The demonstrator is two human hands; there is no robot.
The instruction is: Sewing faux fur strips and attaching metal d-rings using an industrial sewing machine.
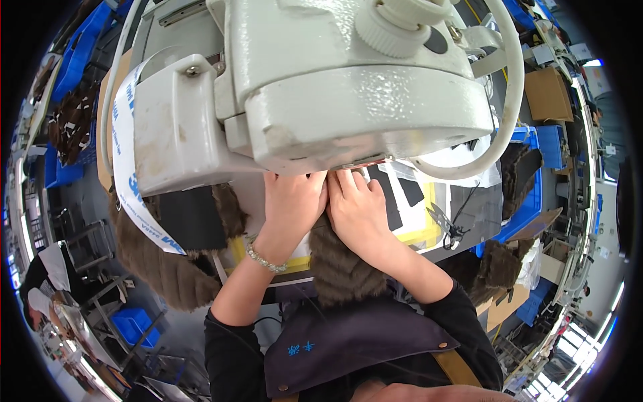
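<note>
A large off-white sewing machine (368,110) fills the upper middle and hides its stitching area. Under its front edge, my left hand (295,204) and my right hand (358,211) are side by side, almost touching. Both have their fingers closed on a brown ribbed fur piece (345,268), which hangs down over the table edge toward my lap. The fingertips of my left hand are mostly hidden by the machine. My right hand's fingers are bent together at the upper end of the fur. Small scissors (447,224) lie on the table to the right.
More brown fur with a dark backing (194,218) is draped over the table's left side. A white printed tape strip (134,181) hangs from the machine. Yellow tape (429,231) edges the work surface. Blue bins (532,194) and a cardboard box (546,94) stand at right.
</note>
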